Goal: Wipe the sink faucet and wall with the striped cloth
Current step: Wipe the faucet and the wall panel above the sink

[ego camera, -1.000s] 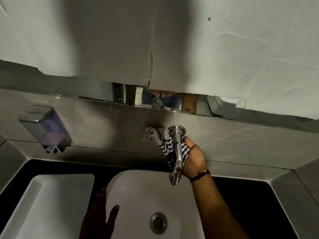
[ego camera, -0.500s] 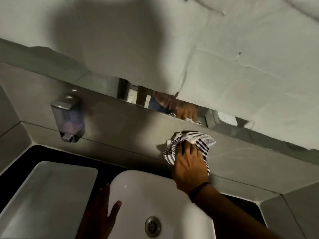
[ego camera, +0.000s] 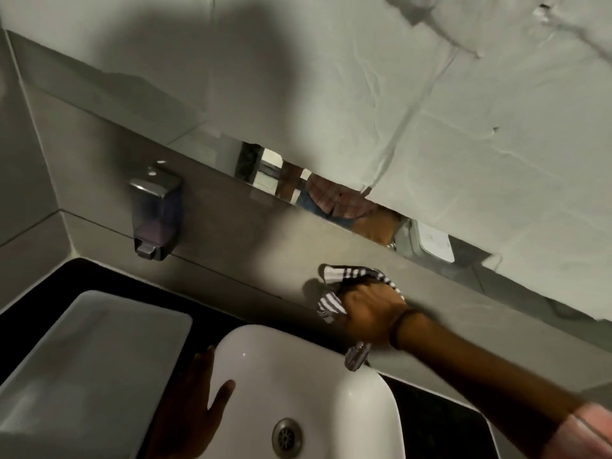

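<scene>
My right hand (ego camera: pixel 367 313) presses the black-and-white striped cloth (ego camera: pixel 334 293) against the grey tiled wall (ego camera: pixel 251 253) just above the faucet. Only the chrome tip of the faucet (ego camera: pixel 356 356) shows below my wrist, over the white oval sink (ego camera: pixel 298 376). The rest of the faucet is hidden under my hand and the cloth. My left hand (ego camera: pixel 188 419) lies flat with fingers spread on the sink's left rim and holds nothing.
A soap dispenser (ego camera: pixel 154 213) is fixed to the wall at the left. A white rectangular basin (ego camera: pixel 82 366) sits left of the sink on the black counter (ego camera: pixel 430 412). Paper sheets (ego camera: pixel 430 127) cover most of the mirror above.
My right hand left the faucet spout and moved the cloth up onto the wall, then bunched it in the fist. The view tilted. My left hand stayed on the rim.
</scene>
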Available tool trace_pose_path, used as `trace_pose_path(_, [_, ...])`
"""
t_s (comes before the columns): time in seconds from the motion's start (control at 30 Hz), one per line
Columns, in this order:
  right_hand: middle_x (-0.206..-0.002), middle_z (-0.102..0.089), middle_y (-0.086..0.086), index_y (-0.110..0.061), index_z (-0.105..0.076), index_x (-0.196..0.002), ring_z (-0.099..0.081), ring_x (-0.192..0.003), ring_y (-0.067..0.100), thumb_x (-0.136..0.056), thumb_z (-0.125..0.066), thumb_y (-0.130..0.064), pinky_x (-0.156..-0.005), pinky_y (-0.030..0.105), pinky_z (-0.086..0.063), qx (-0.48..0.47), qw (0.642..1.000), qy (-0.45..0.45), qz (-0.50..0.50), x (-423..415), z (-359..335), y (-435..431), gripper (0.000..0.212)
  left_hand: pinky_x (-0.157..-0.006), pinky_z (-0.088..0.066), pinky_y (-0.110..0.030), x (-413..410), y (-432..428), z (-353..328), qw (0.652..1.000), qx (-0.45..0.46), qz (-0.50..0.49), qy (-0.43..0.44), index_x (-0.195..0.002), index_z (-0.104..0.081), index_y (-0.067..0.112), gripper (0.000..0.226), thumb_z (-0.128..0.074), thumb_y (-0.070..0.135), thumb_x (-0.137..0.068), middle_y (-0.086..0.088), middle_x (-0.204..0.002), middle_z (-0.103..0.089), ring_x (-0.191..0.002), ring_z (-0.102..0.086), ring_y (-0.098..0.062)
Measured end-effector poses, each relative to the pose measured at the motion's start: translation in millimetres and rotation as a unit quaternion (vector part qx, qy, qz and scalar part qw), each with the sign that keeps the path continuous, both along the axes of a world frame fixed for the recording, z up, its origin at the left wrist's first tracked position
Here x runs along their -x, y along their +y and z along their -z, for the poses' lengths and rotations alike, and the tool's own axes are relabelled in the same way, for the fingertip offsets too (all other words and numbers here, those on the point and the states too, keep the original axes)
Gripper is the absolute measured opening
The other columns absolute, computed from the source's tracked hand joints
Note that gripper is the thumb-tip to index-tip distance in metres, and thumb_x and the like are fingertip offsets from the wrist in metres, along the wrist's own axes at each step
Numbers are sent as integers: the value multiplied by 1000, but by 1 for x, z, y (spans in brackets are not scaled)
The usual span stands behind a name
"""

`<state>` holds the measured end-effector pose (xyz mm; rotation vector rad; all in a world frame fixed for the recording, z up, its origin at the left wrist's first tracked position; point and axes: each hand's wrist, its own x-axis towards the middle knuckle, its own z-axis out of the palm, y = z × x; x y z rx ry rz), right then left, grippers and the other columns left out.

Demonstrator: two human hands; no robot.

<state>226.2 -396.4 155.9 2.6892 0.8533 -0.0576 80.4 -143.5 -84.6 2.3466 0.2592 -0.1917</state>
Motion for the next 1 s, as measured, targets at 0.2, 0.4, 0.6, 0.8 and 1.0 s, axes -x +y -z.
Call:
trace_pose_path(0.2, [-132,-67,-27,-50,-61,-132,-62,-120,-9,-99,-49,-56,-92,12,-53,-661,710,143,195,58,41,-43,36,-125,-15,-40,-8,-1,3,999,-26,-13,25,-150,19,21,123,24,92,-50,0,-169,-10,-155,-18,-19])
trace_pose_path(0.4, [-133,-68,19,-8,-59,-139,-65,-121,40,-86,-54,-61,-107,59,-47,-871,300,152,358,57,54,-23,75,-125,-20,-41,-16,-4,8,999,-37,-20,31,-151,11,14,133,21,95,-46,-2,-167,-17,-153,-24,-20])
trace_pose_path(0.6, [-154,-44,29,4,-44,-149,-43,-144,45,-103,-33,-62,-123,58,-25,-876,128,343,313,46,45,-35,82,-123,-26,-45,-17,-9,4,997,-61,-32,26,-155,-1,17,136,20,96,-46,-6,-165,-24,-150,-31,-25])
trace_pose_path(0.8, [-158,-42,21,-4,-43,-153,-41,-147,31,-107,-33,-47,-127,43,-21,-853,80,395,332,19,40,-27,64,-124,-26,-46,-13,-10,1,998,-51,-27,34,-152,13,26,94,-44,66,-88,-5,-166,-21,-150,-30,-25])
trace_pose_path(1.0, [-130,-68,26,-5,-74,-123,-68,-120,37,-101,-40,-57,-100,46,-54,-836,206,330,386,40,28,-21,66,-121,-32,-47,-13,-10,-2,998,-36,-35,29,-158,-3,24,89,-52,55,-90,-5,-165,-26,-148,-34,-27])
